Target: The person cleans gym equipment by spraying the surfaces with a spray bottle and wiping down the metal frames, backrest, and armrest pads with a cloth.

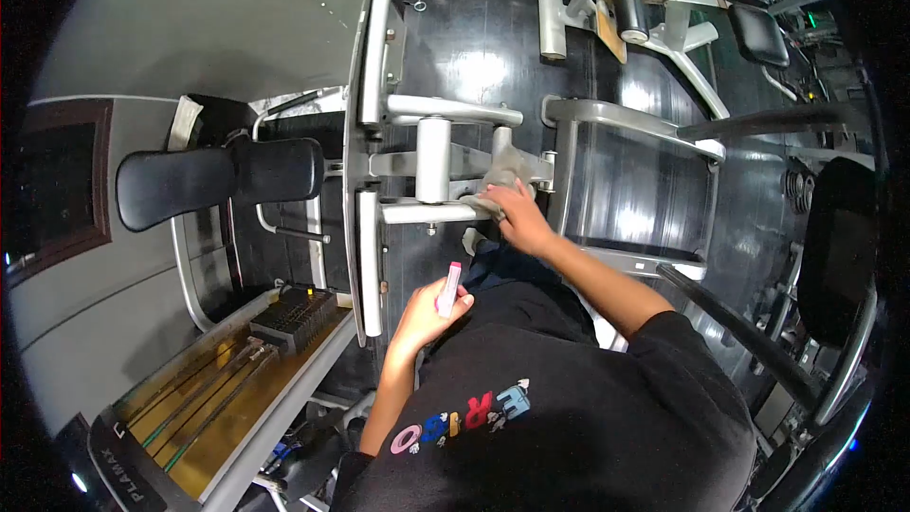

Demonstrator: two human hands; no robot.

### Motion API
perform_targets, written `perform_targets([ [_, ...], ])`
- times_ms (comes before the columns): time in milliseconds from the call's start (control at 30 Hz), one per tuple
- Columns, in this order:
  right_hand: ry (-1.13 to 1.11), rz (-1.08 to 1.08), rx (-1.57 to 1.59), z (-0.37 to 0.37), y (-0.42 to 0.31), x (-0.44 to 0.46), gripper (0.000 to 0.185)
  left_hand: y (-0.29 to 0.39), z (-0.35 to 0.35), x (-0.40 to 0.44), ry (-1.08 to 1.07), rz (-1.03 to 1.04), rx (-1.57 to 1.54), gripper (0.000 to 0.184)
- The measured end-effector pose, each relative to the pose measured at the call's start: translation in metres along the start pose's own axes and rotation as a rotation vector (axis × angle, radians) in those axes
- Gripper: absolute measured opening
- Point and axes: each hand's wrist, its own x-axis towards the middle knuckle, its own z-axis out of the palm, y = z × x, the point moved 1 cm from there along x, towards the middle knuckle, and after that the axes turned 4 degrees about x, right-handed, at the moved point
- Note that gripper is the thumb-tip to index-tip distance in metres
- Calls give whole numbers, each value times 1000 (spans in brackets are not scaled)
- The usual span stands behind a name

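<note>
My left hand (427, 320) is closed around a slim pink-and-white tube (451, 286), which points up and away from me. What kind of tube it is I cannot make out. My right hand (521, 220) grips a greyish cloth (507, 169) and presses it against the silver metal frame of a gym machine (431, 213). Folds of the cloth hang over the frame ahead of my fingers. A thick silver roller-shaped post (433, 159) stands just left of the cloth.
A black padded seat (180, 188) and a weight stack (292, 320) are on the left. At the right stand a silver floor frame (626, 114) and a black pad (839, 246). Another machine with black pads (758, 33) is at the upper right.
</note>
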Motion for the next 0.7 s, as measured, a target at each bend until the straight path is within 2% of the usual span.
perform_targets([
  [33, 106, 51, 160, 11, -2, -11, 61, 6, 0, 6, -33, 19, 54, 28],
  [67, 151, 63, 99, 26, 1, -19, 64, 11, 1, 12, -65, 40, 109, 28],
  [133, 288, 135, 99, 35, -10, -20, 49, 18, 3, 23, -83, 83, 144, 29],
  [300, 461, 160, 285, 37, 15, 1, 55, 41, 6, 40, -152, 130, 208, 30],
  [600, 527, 243, 355, 25, 39, 21, 41, 39, 13, 40, -166, 152, 224, 31],
  [667, 534, 236, 352, 19, 39, 18, 39, 35, 16, 39, -143, 67, 126, 31],
  [700, 535, 227, 345, 14, 40, 17, 39, 36, 18, 40, -127, 103, 47, 26],
])
